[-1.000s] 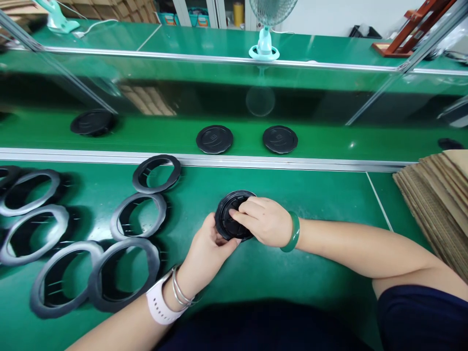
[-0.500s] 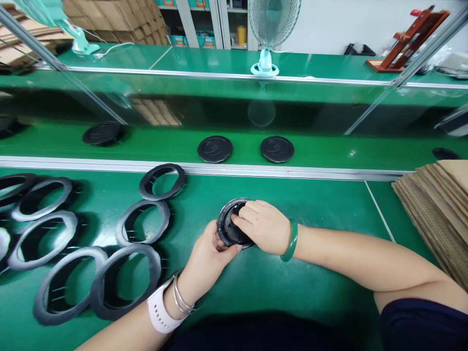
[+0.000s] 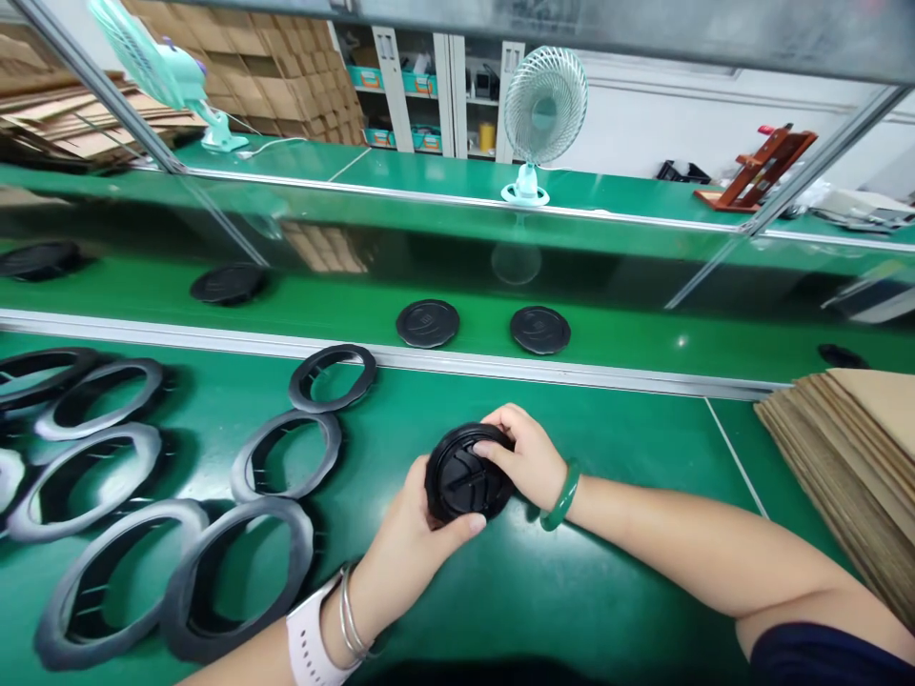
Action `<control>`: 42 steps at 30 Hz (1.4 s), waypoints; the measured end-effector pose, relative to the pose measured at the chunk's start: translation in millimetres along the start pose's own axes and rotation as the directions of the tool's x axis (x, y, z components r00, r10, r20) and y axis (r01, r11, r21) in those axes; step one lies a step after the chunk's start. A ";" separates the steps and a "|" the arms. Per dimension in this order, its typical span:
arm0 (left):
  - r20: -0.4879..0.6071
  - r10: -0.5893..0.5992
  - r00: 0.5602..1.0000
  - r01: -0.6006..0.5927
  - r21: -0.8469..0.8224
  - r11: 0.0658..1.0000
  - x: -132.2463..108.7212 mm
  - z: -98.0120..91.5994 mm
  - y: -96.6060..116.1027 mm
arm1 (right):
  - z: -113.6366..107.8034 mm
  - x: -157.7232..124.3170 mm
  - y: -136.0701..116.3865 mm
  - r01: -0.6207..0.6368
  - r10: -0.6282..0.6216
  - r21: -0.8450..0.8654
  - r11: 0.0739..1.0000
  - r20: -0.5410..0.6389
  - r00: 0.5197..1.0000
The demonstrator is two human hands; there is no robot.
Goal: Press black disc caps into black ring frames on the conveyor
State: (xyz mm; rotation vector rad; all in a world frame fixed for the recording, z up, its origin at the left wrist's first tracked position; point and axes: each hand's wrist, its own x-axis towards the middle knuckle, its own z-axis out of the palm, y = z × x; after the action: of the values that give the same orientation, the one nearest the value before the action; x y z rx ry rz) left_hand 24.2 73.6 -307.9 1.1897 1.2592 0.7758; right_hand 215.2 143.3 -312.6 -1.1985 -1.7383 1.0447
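A round black plastic part, with a ribbed or slotted face inside a raised rim, is held between both hands over the green tabletop. My left hand grips its left and near side, thumb on the lower rim. My right hand grips the upper right rim, thumb lying over the face and fingers behind the edge. Its underside is hidden. To the left lie several black rings, among them a small ring by the metal rail and a larger ring nearer me.
Behind the metal rail, black discs such as this one lie on a green belt. A cardboard stack stands at the right. Beyond the glass panel are a fan and a brown wooden stand.
The round part is now tilted up toward me, its face more visible. My right hand has moved from its middle to its upper right rim. The camera view has shifted.
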 end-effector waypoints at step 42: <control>0.047 0.291 0.956 -0.294 0.168 0.941 12.4 22.4 -5.6 | -3.6 0.4 37.5 0.740 -0.338 -0.507 0.442 0.670 0.661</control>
State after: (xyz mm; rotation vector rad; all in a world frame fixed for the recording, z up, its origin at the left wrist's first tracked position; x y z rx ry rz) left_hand 47.3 78.5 -319.1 1.5478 1.1632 0.8791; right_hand 230.7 152.7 -345.6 -0.6361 -2.8954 0.1212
